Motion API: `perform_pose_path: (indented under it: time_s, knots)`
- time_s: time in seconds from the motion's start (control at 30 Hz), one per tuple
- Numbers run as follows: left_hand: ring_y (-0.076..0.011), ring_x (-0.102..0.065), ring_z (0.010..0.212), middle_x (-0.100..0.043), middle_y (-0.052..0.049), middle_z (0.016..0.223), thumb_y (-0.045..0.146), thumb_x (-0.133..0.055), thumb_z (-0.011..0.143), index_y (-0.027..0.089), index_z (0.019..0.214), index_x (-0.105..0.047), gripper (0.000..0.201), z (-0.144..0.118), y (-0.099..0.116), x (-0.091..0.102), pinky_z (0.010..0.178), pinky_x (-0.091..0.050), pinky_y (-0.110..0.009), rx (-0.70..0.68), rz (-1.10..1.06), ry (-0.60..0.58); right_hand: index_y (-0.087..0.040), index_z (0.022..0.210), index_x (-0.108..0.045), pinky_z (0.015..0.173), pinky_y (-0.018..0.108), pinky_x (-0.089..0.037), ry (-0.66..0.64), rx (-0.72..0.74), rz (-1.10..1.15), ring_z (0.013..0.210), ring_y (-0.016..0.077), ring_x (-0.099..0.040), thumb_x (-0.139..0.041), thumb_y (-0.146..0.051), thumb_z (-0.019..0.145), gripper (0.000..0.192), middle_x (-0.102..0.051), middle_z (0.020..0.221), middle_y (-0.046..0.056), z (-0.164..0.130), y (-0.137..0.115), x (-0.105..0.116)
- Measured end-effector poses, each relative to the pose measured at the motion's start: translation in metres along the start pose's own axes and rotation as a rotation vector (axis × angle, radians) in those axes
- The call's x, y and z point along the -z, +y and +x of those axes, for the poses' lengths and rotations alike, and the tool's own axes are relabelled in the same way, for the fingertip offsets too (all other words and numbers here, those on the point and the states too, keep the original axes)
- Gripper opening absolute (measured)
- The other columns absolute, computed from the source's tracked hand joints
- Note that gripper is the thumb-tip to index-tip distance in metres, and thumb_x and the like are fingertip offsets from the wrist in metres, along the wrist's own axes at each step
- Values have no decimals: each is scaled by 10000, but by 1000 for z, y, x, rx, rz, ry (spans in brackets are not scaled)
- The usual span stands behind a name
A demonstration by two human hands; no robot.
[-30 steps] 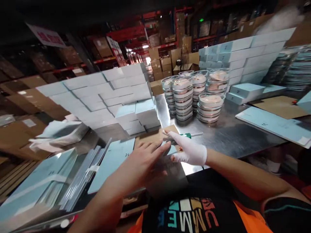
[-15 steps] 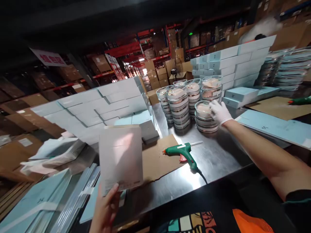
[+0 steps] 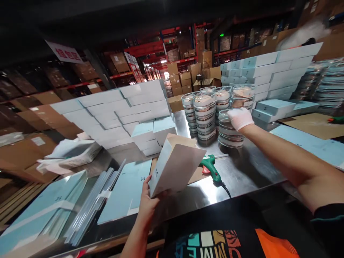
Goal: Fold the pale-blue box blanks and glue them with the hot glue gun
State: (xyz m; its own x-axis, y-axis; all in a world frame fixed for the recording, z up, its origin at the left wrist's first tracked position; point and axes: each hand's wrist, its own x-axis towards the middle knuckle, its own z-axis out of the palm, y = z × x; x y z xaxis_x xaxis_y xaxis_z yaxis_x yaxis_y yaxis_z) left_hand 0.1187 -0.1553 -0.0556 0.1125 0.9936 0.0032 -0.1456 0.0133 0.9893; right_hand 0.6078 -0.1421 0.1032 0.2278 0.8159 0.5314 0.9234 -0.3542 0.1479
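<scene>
My bare left hand [image 3: 150,197] grips a pale folding carton [image 3: 174,165] near its lower corner; the carton is tilted and its far end stands open. In a white glove, my right hand [image 3: 240,119] is closed on the rim of the top round clear container [image 3: 224,115] of a short stack, its fingertips partly hidden. Taller stacks of the same round containers [image 3: 204,113] stand just behind. A green glue gun [image 3: 212,166] lies on the metal table [image 3: 249,168], its nozzle hidden behind the carton.
White boxes are piled in a wall [image 3: 107,114] at the left and another [image 3: 279,68] at the back right. Flat blue cartons [image 3: 126,190], clear plastic strips [image 3: 94,204] and a white basket [image 3: 83,156] lie at the left. Cardboard [image 3: 314,123] covers part of the right side.
My left hand has moved right and turned the carton, so its open end and side now show. My right hand has stayed at the short stack, shifting slightly over the top container.
</scene>
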Motion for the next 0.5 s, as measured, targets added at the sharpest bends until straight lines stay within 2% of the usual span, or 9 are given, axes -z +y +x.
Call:
perform_pose_path:
  time_s: [0.1,0.23,0.37,0.43,0.5]
  knots:
    - [-236,-750,885,-734,-59,1169,414,-1028,566,280,1542,-487,1124,3,-9,2,760,-660,-329,-32,-37,-30,-25,1100,-779,804,378,-305,-10,-45,6,928,238,-653,-494,-98,1070,296,-778,1074,266,-2,-6,17]
    - [-260,-760,1013,-696,-92,1332,506,-1018,611,293,1562,-465,1120,13,-24,7,828,-658,-341,-73,-53,-49,-30,1092,-767,774,383,-281,19,-88,56,946,252,-660,-624,-126,1007,192,-763,1128,310,-1,-13,42]
    - [-294,-753,1091,-674,-125,1408,485,-1037,595,296,1597,-428,1187,25,-38,12,892,-659,-387,-72,-55,-73,-103,936,-743,738,370,-295,91,-175,168,818,246,-623,-628,-151,976,132,-771,939,228,2,-24,69]
    - [-315,-742,1150,-675,-136,1414,459,-1030,606,288,1589,-448,1155,28,-44,13,936,-654,-408,-81,-49,-63,-153,869,-706,722,355,-327,168,-197,262,773,235,-589,-635,-218,968,138,-744,861,162,-7,-32,86]
    - [-331,-727,1201,-687,-141,1393,437,-1022,607,258,1564,-484,1113,29,-47,12,988,-638,-420,-102,-40,-41,-197,772,-652,692,333,-378,217,-149,391,718,213,-559,-655,-296,941,195,-685,755,86,-27,-43,105]
